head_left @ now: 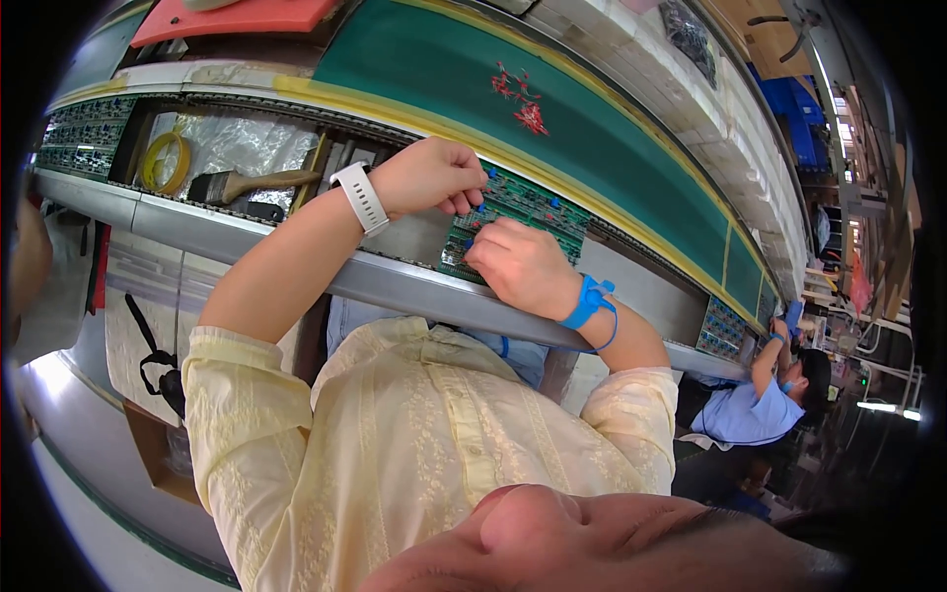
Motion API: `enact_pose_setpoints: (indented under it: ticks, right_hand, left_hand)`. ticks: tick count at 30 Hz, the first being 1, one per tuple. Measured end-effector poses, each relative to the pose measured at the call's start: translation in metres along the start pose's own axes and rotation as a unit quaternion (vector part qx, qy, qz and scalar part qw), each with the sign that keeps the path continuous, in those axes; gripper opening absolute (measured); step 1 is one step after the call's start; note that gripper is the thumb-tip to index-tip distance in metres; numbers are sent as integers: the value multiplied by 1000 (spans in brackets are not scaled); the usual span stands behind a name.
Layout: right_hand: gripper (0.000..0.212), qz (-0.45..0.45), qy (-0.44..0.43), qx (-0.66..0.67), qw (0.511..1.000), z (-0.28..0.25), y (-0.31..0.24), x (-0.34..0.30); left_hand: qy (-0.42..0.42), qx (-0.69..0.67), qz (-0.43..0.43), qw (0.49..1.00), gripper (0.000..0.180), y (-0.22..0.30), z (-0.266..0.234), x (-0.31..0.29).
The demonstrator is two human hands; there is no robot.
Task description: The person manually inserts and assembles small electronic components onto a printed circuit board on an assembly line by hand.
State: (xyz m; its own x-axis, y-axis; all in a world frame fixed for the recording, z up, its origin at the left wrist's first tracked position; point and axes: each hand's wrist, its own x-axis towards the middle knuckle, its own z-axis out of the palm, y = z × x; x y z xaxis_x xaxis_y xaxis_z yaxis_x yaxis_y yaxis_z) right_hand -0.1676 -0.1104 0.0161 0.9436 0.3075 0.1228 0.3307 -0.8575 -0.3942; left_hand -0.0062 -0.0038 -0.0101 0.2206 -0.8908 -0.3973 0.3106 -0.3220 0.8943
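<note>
Here, your left hand (436, 180) and right hand (523, 264) sit at the circuit board (545, 213), fingers curled (whether either grip holds anything, I cannot tell).

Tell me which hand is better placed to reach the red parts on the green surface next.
Probably the left hand: it is by the far edge of the circuit board, closer to the red parts on the green surface. The right hand sits farther back.
</note>
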Motion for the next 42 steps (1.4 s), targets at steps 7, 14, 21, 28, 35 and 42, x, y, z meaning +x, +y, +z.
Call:
enact_pose_setpoints:
  ticks: [7,14,21,28,35,42]
  right_hand:
    - [11,4,-16,8,1000,0,-1,0]
    - [9,37,-24,43,998,-3,-3,8]
    - [6,21,-4,34,999,-10,-11,7]
    - [22,-72,13,45,996,-10,-36,24]
    - [43,-51,-53,-46,996,11,-39,20]
    - [34,69,-17,-60,996,-2,-35,-42]
  left_hand:
    - [0,-1,6,1000,17,0,0,0]
    - [-9,5,-4,1000,15,3,-4,2]
    - [7,-51,24,998,14,4,-9,-3]
    - [101,-291,126,943,16,29,-66,-62]
    - [607,283,166,724,21,-23,-262,-178]
    - [743,378,-131,536,32,-39,-351,-273]
